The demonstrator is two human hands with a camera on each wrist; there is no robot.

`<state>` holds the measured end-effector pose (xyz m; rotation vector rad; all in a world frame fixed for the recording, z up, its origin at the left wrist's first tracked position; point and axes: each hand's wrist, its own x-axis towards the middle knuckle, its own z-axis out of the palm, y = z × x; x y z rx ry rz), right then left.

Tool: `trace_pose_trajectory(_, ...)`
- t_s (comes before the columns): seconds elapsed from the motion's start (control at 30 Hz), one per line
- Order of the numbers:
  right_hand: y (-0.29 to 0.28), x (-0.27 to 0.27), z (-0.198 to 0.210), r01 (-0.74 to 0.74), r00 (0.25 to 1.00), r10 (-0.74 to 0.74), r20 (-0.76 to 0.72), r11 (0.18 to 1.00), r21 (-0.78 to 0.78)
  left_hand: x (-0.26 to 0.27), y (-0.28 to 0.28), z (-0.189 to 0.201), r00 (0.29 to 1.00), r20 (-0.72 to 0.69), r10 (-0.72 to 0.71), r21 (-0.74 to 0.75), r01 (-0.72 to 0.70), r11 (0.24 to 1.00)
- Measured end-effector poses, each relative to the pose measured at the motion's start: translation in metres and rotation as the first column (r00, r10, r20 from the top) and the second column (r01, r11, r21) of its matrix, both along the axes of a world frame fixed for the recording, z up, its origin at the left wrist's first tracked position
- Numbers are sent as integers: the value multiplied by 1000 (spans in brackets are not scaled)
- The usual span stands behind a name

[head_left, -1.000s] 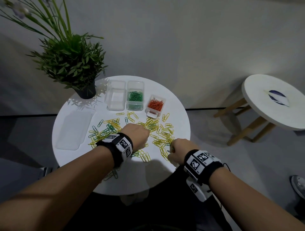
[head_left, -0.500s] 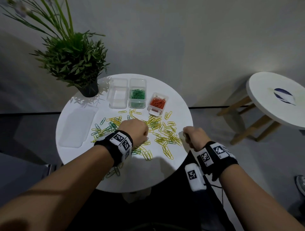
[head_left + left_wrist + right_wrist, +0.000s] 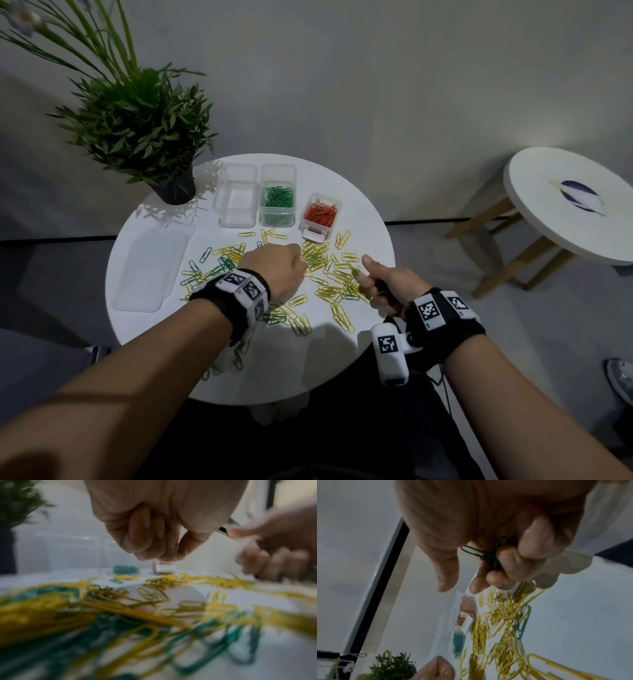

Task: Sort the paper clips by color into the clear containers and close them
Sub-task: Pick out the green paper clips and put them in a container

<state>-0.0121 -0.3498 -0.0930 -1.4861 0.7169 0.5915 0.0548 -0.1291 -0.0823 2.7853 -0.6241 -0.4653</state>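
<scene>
Loose yellow and green paper clips point(image 3: 322, 274) lie scattered over the round white table point(image 3: 342, 359). At its far side stand an empty clear container point(image 3: 236, 195), one with green clips point(image 3: 277, 200) and a small one with orange clips point(image 3: 320, 217). My left hand point(image 3: 298, 263) hovers over the pile, fingers curled; in the left wrist view it point(image 3: 178, 553) pinches a green clip point(image 3: 183, 551). My right hand point(image 3: 368, 281) is raised at the pile's right edge, thumb out. In the right wrist view its curled fingers point(image 3: 513, 563) hold several green clips point(image 3: 486, 553).
A flat clear lid point(image 3: 150, 267) lies on the table's left side. A potted plant point(image 3: 137, 120) stands at the far left edge, close to the empty container. A second white stool point(image 3: 568, 202) stands to the right, apart from the table.
My right hand has lifted off the pile, moved right and turned its thumb up. My left hand has shifted a little farther over the pile toward the containers.
</scene>
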Motion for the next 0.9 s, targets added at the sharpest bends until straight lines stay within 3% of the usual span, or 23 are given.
trace_pose_trajectory(0.07,-1,0,-1,55,998,-55,-21,998,-3,7,5,-1,982,-126,142,-200,-165,966)
trace_pose_trajectory(0.13,2,-2,-1,65,998,-65,-6,998,-21,13,8,2,940,-249,234,-354,-314,881)
trace_pose_trajectory(0.23,11,-7,-5,81,986,-53,155,980,-181,27,12,10,827,-486,283,-533,-537,654)
trace_pose_trajectory(0.3,18,-10,-5,-12,964,121,238,910,-415,41,15,17,766,-587,263,-604,-631,487)
trace_pose_trajectory(0.33,21,-11,-5,-109,943,264,203,821,-560,49,16,22,751,-606,262,-630,-654,419)
trace_pose_trajectory(0.4,30,-13,0,-304,870,493,5,543,-783,66,15,33,738,-615,277,-665,-675,320)
trace_pose_trajectory(0.47,35,-14,5,-359,797,594,-105,327,-874,81,10,43,730,-619,290,-680,-683,266)
trace_pose_trajectory(0.57,41,-14,13,-341,740,663,-114,223,-913,102,3,47,748,-564,351,-682,-661,313)
trace_pose_trajectory(0.77,43,-7,7,-406,710,680,-184,182,-895,117,-14,31,852,-261,454,-611,-510,606)
trace_pose_trajectory(0.9,40,-7,-1,-427,695,699,-167,215,-878,121,-24,25,927,-94,362,-451,-364,815)
